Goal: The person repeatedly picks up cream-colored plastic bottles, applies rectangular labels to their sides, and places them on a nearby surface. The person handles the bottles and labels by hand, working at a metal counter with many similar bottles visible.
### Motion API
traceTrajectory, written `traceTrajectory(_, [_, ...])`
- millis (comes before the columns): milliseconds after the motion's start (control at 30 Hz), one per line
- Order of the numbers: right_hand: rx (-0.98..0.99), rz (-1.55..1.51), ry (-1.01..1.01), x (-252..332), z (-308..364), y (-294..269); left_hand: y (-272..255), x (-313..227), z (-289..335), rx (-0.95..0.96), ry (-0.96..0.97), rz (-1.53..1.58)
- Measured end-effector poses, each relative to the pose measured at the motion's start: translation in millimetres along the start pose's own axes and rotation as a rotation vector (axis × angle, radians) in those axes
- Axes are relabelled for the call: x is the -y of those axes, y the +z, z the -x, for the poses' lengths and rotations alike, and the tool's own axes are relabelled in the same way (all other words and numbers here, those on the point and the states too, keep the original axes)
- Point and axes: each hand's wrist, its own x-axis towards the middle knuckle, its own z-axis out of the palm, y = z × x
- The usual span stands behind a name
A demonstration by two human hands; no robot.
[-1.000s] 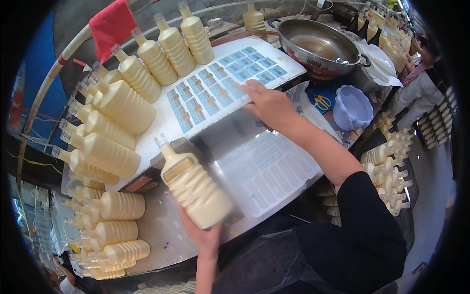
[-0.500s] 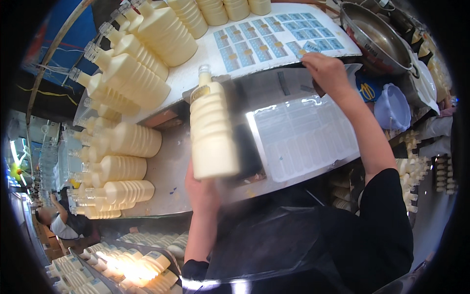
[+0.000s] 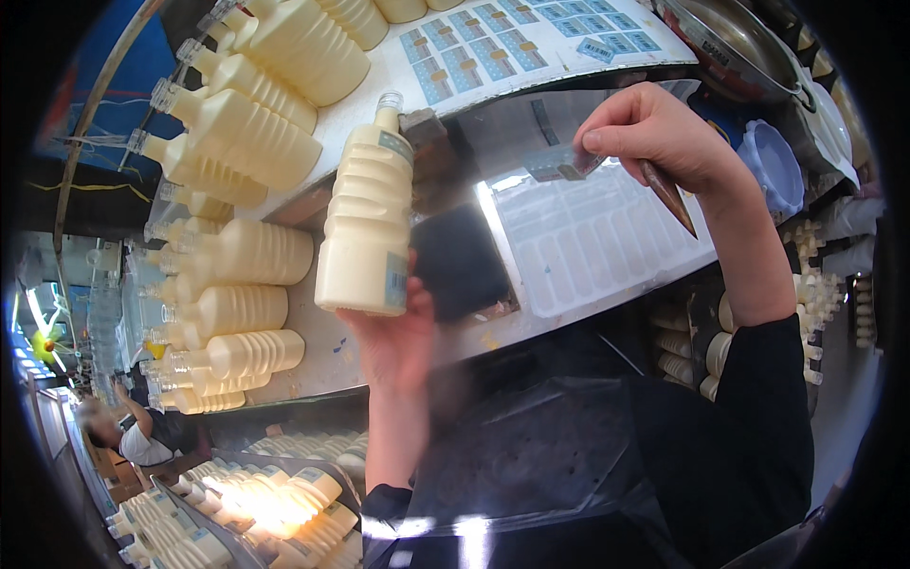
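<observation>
My left hand point(image 3: 398, 327) is wrapped round the base of a cream ribbed bottle point(image 3: 363, 213), tilted slightly with its clear neck up. A pale blue label point(image 3: 396, 152) is on its shoulder, and a barcode label point(image 3: 397, 275) is low on its right side. My right hand point(image 3: 664, 133), closed in a pinch, holds a thin blue label point(image 3: 552, 163) by its right end, apart from the bottle. A brown pointed tool point(image 3: 671, 197), its kind unclear, sticks out from under that palm.
Rows of labels point(image 3: 462, 66) lie on a white board point(image 3: 379, 104) at the back. Cream bottles point(image 3: 242, 133) line the left. A translucent tray point(image 3: 592, 256) lies right of the bottle in my hand. A purple tub point(image 3: 770, 171) and a metal pan point(image 3: 739, 43) stand at right.
My right hand has come off the board, down toward me, with a label in its pinch. The bottle has shifted left and turned, so its barcode label now shows.
</observation>
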Motion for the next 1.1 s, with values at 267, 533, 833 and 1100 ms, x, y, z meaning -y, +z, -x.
traceTrajectory(267, [0.149, -0.067, 0.140, 1.1, -14.5, 32.6, 3.3, 7.9, 0.3, -0.038, 0.240, -0.441])
traceTrajectory(533, [0.101, 0.347, -0.675, 35.8, -17.2, 126.1, -3.1, 24.6, -1.0, -0.053, 0.631, -1.683])
traceTrajectory(833, [0.145, 1.208, -1.177, -32.4, 8.8, 126.9, -28.7, 16.1, 1.7, 0.017, 0.373, -1.299])
traceTrajectory(1100, [0.078, 1.129, -1.271, -56.6, -1.5, 116.1, -5.6, 32.6, -4.6, -0.163, 0.310, -1.169])
